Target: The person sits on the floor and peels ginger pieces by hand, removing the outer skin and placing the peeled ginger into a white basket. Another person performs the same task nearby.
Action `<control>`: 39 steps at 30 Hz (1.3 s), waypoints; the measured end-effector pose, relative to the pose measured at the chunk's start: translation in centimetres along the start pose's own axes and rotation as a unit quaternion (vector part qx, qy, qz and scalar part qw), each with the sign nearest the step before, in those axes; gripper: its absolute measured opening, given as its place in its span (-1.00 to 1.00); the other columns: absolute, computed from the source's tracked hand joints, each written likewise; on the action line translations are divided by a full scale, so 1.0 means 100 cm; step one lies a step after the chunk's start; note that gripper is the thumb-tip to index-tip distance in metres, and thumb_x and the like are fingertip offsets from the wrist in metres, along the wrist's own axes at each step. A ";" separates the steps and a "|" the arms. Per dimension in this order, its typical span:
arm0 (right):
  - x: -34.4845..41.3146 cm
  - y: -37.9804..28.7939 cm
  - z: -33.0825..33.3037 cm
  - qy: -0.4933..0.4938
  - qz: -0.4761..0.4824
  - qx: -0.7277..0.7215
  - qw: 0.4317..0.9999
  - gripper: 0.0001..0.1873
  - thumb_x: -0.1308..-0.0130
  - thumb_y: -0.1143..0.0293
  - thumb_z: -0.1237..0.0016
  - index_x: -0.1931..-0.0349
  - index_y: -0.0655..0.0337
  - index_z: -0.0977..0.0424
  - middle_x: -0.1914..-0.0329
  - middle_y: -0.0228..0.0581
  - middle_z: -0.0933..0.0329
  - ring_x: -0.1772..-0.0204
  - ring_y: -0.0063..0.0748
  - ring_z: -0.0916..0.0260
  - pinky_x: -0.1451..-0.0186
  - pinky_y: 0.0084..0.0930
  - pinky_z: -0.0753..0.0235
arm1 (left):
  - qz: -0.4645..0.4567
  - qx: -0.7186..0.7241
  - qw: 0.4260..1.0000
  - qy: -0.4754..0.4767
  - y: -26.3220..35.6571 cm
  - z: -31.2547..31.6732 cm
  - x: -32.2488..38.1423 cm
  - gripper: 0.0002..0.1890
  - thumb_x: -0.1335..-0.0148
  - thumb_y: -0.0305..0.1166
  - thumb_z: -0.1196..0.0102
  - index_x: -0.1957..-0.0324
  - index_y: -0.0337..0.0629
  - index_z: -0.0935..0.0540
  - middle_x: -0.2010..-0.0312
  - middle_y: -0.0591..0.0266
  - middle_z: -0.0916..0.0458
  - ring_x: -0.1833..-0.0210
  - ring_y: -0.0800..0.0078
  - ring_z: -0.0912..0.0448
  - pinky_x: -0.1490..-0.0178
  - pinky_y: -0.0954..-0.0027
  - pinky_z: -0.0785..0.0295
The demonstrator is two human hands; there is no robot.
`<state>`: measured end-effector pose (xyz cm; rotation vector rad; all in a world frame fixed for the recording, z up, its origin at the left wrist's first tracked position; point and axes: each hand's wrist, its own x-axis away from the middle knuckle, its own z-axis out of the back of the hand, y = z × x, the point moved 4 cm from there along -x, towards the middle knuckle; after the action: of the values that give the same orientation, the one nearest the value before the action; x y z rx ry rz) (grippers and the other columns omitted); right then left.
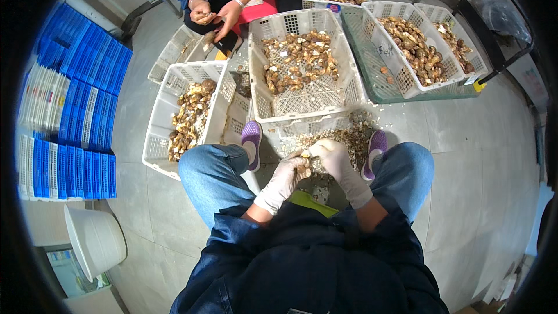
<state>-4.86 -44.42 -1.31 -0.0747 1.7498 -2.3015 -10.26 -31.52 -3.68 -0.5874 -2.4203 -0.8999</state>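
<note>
My left hand [287, 179], in a pale glove, is closed around a mushroom [306, 154], of which only a small part shows between the fingers. My right hand [335, 159], gloved too, meets it at the mushroom with bent fingers; whether it holds a tool is hidden. Both are between my knees, above a heap of trimmings [357, 137] on the floor. Just beyond stands a large white plastic crate [309, 115] with brown mushrooms [305, 54] spread inside. Another white crate [152, 139], partly filled with mushrooms [189, 122], is beside my left knee.
Across from me a co-worker's hands [218, 17] hold a small item. More mushroom crates [403, 89] stand on a green pallet [375, 91] at the right, near a black-handled cart [492, 69]. Blue crates [83, 117] are stacked at the left, above a white tub [96, 240].
</note>
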 end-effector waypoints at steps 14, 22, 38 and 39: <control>0.004 -0.003 -0.002 0.022 0.035 0.095 0.995 -0.78 -0.13 0.31 0.10 0.59 0.25 -0.41 0.72 -0.17 -0.32 0.60 -0.26 -0.32 0.57 -0.49 -0.35 | -0.078 -0.168 0.981 0.057 0.011 0.011 -0.002 -0.83 -0.20 -0.47 0.15 0.17 -0.31 -0.37 0.42 0.08 -0.53 0.41 0.30 -0.55 0.45 0.50 -0.42; 0.005 -0.042 0.009 -0.008 0.083 0.123 0.989 -0.84 -0.11 0.39 0.13 0.57 0.25 -0.41 0.63 -0.11 -0.38 0.55 -0.17 -0.36 0.51 -0.36 -0.35 | 0.046 0.005 0.999 0.018 0.011 -0.002 0.010 -0.82 -0.14 -0.47 0.10 0.20 -0.29 -0.40 0.44 0.13 -0.51 0.49 0.38 -0.50 0.47 0.48 -0.45; 0.002 -0.031 0.008 -0.062 0.153 0.167 0.972 -0.84 -0.08 0.32 0.06 0.54 0.20 -0.44 0.61 -0.10 -0.41 0.54 -0.15 -0.37 0.46 -0.40 -0.37 | -0.006 -0.189 0.982 -0.025 0.012 -0.005 0.013 -0.82 -0.14 -0.51 0.01 0.20 -0.37 -0.45 0.41 0.07 -0.55 0.36 0.30 -0.56 0.35 0.49 -0.46; 0.006 -0.025 0.004 -0.052 0.048 0.043 0.997 -0.85 -0.07 0.31 0.05 0.53 0.19 -0.44 0.61 -0.10 -0.41 0.54 -0.15 -0.37 0.45 -0.40 -0.38 | 0.010 -0.179 0.984 -0.017 0.013 -0.004 0.014 -0.81 -0.13 -0.51 0.01 0.20 -0.37 -0.45 0.41 0.07 -0.55 0.37 0.30 -0.56 0.35 0.48 -0.46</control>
<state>-5.78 -44.33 1.16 -0.0911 1.5660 -2.2580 -10.53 -30.57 -2.01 -0.7585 -2.2902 -1.3410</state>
